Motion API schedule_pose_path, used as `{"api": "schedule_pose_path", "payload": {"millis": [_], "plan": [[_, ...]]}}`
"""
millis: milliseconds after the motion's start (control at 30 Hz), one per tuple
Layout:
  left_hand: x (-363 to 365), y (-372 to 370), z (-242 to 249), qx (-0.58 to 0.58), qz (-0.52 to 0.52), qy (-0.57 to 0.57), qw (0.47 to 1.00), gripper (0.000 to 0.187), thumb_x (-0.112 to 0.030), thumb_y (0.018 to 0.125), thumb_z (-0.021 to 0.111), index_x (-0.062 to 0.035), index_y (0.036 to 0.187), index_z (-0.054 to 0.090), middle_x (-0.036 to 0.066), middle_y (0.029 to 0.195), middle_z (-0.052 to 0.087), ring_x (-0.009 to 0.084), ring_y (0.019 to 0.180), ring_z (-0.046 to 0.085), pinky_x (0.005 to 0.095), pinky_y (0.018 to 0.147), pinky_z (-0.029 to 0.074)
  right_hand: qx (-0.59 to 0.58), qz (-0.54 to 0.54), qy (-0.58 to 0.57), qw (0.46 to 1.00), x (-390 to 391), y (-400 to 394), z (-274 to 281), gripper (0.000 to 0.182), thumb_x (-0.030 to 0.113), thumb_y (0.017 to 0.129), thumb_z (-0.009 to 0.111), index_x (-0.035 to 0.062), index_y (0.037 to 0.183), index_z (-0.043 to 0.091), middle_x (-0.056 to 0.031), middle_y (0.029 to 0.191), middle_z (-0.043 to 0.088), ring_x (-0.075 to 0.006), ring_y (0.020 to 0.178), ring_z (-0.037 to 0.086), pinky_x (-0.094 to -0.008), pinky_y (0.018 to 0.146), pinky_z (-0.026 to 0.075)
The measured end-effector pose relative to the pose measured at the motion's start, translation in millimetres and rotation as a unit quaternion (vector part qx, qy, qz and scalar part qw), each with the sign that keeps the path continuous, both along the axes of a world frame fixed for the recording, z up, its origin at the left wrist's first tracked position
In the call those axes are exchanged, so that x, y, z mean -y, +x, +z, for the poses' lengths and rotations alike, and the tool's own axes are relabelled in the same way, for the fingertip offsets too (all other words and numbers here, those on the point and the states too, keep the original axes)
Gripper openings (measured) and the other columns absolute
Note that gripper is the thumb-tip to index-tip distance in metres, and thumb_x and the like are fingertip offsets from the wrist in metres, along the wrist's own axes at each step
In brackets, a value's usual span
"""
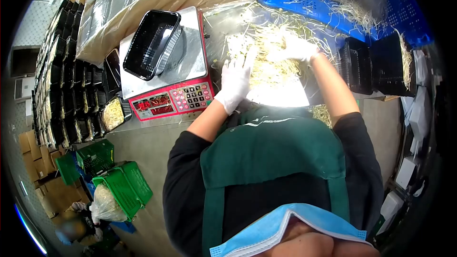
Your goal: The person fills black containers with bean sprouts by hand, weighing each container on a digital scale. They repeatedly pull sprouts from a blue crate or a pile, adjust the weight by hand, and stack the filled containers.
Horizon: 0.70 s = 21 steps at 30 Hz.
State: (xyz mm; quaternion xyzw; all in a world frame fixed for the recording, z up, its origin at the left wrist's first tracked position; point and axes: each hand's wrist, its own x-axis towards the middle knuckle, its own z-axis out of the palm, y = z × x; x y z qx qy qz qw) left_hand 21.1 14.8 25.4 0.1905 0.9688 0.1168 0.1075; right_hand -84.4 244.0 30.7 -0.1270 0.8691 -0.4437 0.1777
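A pile of bean sprouts (pixel 271 64) lies on a brightly lit white board (pixel 285 96) in front of me. My left hand (pixel 234 84), in a white glove, rests at the pile's left edge with its fingers stretched out. On the far right side of the pile is my right hand (pixel 301 49), also gloved. Glare washes out its fingers, so I cannot make out their pose or whether they hold sprouts. To the left, a black plastic tray (pixel 151 45) with nothing visible in it sits on the metal plate of a red weighing scale (pixel 193 97).
Behind the pile stands a blue crate (pixel 290 0) with more sprouts. Black trays (pixel 356 66) stand stacked at right. At left are many stacked sprout-filled trays (pixel 71 81). Below them are a green crate (pixel 135 185) and another person (pixel 76 226) holding a clear bag (pixel 107 202).
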Motion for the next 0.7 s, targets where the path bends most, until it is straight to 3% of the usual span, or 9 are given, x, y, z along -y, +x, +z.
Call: {"api": "schedule_pose_path", "payload": {"millis": [100, 267, 333, 433, 467, 533, 567, 633, 700], "plan": [[-18, -30, -23, -0.260, 0.065, 0.043, 0.963, 0.067, -0.018, 0.083, 0.053, -0.0048, 0.144, 0.030, 0.023, 0.129, 0.049, 0.0335, 0.126, 0.041, 0.0475, 0.107, 0.026, -0.108, 0.133, 0.358, 0.918, 54, 42, 47, 0.134, 0.068, 0.049, 0.077, 0.0017, 0.148, 0.015, -0.0306, 0.144, 0.029, -0.0438, 0.131, 0.035, -0.0507, 0.108, 0.027], [-12, -21, 25, -0.241, 0.096, -0.026, 0.965, 0.064, -0.012, 0.080, 0.055, 0.0005, 0.139, 0.036, 0.015, 0.091, 0.064, 0.0311, 0.089, 0.061, 0.0416, 0.081, 0.046, -0.249, 0.026, 0.477, 0.843, 80, 50, 14, 0.123, 0.052, 0.057, 0.077, 0.0009, 0.147, 0.011, -0.0296, 0.135, 0.040, -0.0408, 0.122, 0.045, -0.0525, 0.103, 0.032], [19, -5, 69, -0.206, 0.096, 0.069, 0.971, 0.061, -0.005, 0.074, 0.061, 0.0020, 0.132, 0.044, 0.008, 0.063, 0.061, 0.0273, 0.054, 0.060, 0.0367, 0.052, 0.049, -0.066, 0.059, 0.419, 0.904, 78, 28, 28, 0.127, 0.044, 0.053, 0.082, -0.0037, 0.147, 0.010, -0.0291, 0.126, 0.050, -0.0331, 0.116, 0.053, -0.0389, 0.098, 0.043], [89, 12, 117, -0.390, 0.106, 0.249, 0.880, 0.009, -0.012, 0.086, 0.060, -0.0047, 0.089, 0.065, 0.016, 0.110, 0.066, 0.0295, 0.088, 0.067, 0.0357, 0.078, 0.053, -0.089, 0.079, 0.376, 0.919, 64, 22, 33, 0.121, 0.043, 0.054, 0.081, -0.0045, 0.145, 0.016, -0.0264, 0.118, 0.056, -0.0324, 0.105, 0.059, -0.0364, 0.090, 0.048], [108, 20, 136, -0.382, 0.178, 0.211, 0.882, 0.016, -0.010, 0.089, 0.055, -0.0040, 0.098, 0.066, 0.015, 0.109, 0.066, 0.0263, 0.095, 0.064, 0.0333, 0.084, 0.050, -0.121, 0.094, 0.325, 0.933, 53, 19, 21, 0.120, 0.043, 0.054, 0.080, -0.0047, 0.145, 0.018, -0.0264, 0.120, 0.055, -0.0335, 0.106, 0.058, -0.0383, 0.091, 0.047], [149, 32, 144, -0.353, 0.350, 0.501, 0.708, 0.031, -0.012, 0.095, 0.045, 0.0029, 0.118, 0.061, 0.013, 0.109, 0.065, 0.0179, 0.098, 0.060, 0.0305, 0.089, 0.046, -0.316, 0.114, 0.320, 0.886, 24, 10, -19, 0.116, 0.044, 0.055, 0.079, -0.0076, 0.142, 0.022, -0.0244, 0.116, 0.055, -0.0343, 0.098, 0.060, -0.0397, 0.085, 0.049], [172, 40, 147, -0.387, 0.412, 0.472, 0.677, 0.032, -0.014, 0.097, 0.042, 0.0051, 0.115, 0.061, 0.018, 0.116, 0.063, 0.0227, 0.101, 0.062, 0.0331, 0.093, 0.047, -0.389, 0.116, 0.319, 0.857, 32, 7, -29, 0.113, 0.042, 0.055, 0.078, -0.0077, 0.141, 0.023, -0.0251, 0.117, 0.055, -0.0350, 0.098, 0.059, -0.0394, 0.086, 0.049], [215, 50, 148, -0.376, 0.464, 0.392, 0.700, 0.040, -0.023, 0.096, 0.047, 0.0041, 0.123, 0.056, 0.015, 0.115, 0.062, 0.0217, 0.104, 0.058, 0.0351, 0.092, 0.046, -0.152, 0.095, 0.351, 0.919, 60, 21, 22, 0.112, 0.034, 0.057, 0.079, -0.0064, 0.143, 0.021, -0.0238, 0.109, 0.059, -0.0329, 0.097, 0.061, -0.0383, 0.084, 0.050], [233, 49, 129, -0.317, 0.479, 0.465, 0.673, 0.046, -0.029, 0.091, 0.057, 0.0028, 0.125, 0.054, 0.013, 0.115, 0.060, 0.0207, 0.108, 0.055, 0.0343, 0.094, 0.043, -0.159, 0.056, 0.329, 0.929, 63, 30, 15, 0.111, 0.031, 0.058, 0.080, -0.0052, 0.144, 0.021, -0.0224, 0.111, 0.060, -0.0327, 0.099, 0.061, -0.0375, 0.086, 0.050]]}}
